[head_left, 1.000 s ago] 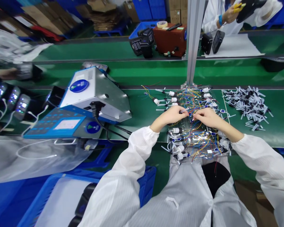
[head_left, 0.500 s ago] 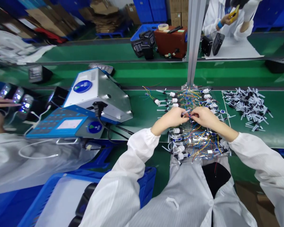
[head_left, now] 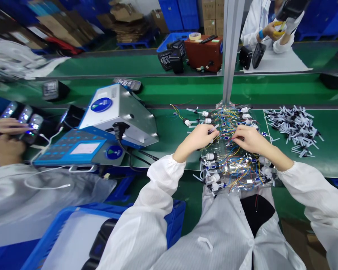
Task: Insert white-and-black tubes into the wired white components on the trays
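Note:
My left hand (head_left: 200,138) is closed round a small part with a translucent tube (head_left: 213,129) sticking up past the fingertips. To its right, my right hand (head_left: 249,138) has thumb and fingers pinched over the wires; what it grips, if anything, is too small to make out. Beneath both hands lies shiny clear plastic (head_left: 231,165) covered with thin coloured wires, small blue boards (head_left: 227,138) and several white cylinders with black ends, such as the white cylinder (head_left: 211,156) below my left hand. The bundle hangs over the table's front edge toward my lap.
A heap of translucent tube pieces with black parts (head_left: 293,125) lies on the right. A silver and blue machine (head_left: 129,116) with a cable stands left. A metal post (head_left: 230,52) rises behind the wires. A co-worker's hands (head_left: 9,138) touch lit devices; another person works across the line.
My hands have moved apart from being together over the wires: the left went left with the tube part, the right went slightly right. The co-worker's hands at left have come further into view.

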The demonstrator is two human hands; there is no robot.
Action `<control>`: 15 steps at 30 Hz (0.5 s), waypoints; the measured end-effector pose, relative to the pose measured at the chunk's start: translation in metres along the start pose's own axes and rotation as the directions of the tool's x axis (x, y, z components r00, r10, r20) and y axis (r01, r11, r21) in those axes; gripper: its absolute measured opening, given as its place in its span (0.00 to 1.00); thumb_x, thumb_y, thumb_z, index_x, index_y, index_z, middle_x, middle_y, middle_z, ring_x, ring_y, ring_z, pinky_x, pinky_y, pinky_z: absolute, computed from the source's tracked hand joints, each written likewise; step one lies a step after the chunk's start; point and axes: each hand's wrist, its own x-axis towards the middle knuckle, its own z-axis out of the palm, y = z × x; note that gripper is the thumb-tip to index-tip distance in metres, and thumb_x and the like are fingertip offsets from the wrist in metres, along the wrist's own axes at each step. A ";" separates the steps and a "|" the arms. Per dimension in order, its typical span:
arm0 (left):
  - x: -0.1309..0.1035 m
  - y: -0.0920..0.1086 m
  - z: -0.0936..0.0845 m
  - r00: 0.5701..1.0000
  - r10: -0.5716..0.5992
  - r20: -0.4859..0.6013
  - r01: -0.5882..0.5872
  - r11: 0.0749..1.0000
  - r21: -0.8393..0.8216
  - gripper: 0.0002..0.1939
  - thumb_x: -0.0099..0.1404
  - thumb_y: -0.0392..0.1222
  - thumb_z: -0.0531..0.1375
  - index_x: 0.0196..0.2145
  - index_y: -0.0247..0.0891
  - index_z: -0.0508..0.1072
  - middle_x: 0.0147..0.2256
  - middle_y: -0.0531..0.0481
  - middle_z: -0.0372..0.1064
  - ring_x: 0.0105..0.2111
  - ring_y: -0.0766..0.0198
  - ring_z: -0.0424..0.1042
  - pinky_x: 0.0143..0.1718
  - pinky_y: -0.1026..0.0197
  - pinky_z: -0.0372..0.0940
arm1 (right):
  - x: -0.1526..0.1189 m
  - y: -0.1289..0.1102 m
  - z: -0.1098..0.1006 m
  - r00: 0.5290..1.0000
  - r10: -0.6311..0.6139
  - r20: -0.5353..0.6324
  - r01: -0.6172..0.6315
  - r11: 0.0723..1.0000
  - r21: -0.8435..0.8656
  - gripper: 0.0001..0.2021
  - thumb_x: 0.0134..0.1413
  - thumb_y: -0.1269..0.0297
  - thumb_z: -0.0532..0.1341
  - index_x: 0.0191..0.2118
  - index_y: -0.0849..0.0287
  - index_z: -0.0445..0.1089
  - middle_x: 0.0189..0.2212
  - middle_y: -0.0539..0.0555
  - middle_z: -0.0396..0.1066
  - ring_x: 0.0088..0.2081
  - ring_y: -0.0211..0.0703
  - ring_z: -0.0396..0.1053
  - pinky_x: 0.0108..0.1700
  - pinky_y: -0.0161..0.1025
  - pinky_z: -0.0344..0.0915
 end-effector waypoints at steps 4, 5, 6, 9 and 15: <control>-0.002 0.005 0.001 0.997 0.056 0.055 -0.056 0.998 0.004 0.17 0.70 0.49 0.58 0.29 0.36 0.78 0.26 0.51 0.71 0.25 0.65 0.63 0.31 0.61 0.54 | 0.009 0.000 -0.003 0.974 0.118 -0.191 -0.109 0.992 0.056 0.05 0.61 0.67 0.64 0.35 0.59 0.77 0.38 0.57 0.73 0.36 0.45 0.71 0.40 0.42 0.66; -0.001 0.005 0.002 0.995 0.070 0.077 -0.071 0.997 0.008 0.17 0.70 0.49 0.59 0.30 0.35 0.79 0.26 0.50 0.72 0.26 0.65 0.63 0.31 0.61 0.54 | 0.011 0.000 -0.004 0.968 0.142 -0.208 -0.129 0.989 0.075 0.05 0.61 0.66 0.64 0.34 0.59 0.76 0.37 0.56 0.73 0.35 0.44 0.70 0.39 0.42 0.65; 0.000 0.004 0.004 0.992 0.079 0.102 -0.080 0.997 0.010 0.16 0.69 0.48 0.60 0.31 0.35 0.80 0.26 0.50 0.72 0.26 0.65 0.64 0.31 0.61 0.54 | 0.012 0.000 -0.004 0.965 0.158 -0.209 -0.143 0.986 0.085 0.05 0.61 0.66 0.64 0.34 0.58 0.76 0.35 0.55 0.74 0.34 0.44 0.70 0.38 0.41 0.65; 0.002 0.002 0.007 0.981 0.071 0.183 -0.071 0.997 -0.003 0.13 0.66 0.49 0.64 0.34 0.35 0.82 0.27 0.50 0.74 0.26 0.65 0.65 0.31 0.61 0.54 | 0.014 0.000 -0.003 0.961 0.202 -0.189 -0.198 0.979 0.040 0.06 0.61 0.66 0.64 0.32 0.58 0.76 0.30 0.54 0.75 0.33 0.45 0.71 0.39 0.41 0.63; 0.001 0.002 0.004 0.988 0.077 0.135 -0.080 0.997 0.019 0.20 0.68 0.51 0.62 0.24 0.35 0.73 0.22 0.54 0.63 0.24 0.67 0.58 0.29 0.60 0.50 | 0.011 0.006 0.001 0.912 0.372 -0.172 -0.352 0.926 0.137 0.06 0.60 0.65 0.64 0.33 0.58 0.77 0.28 0.54 0.78 0.30 0.45 0.73 0.38 0.41 0.66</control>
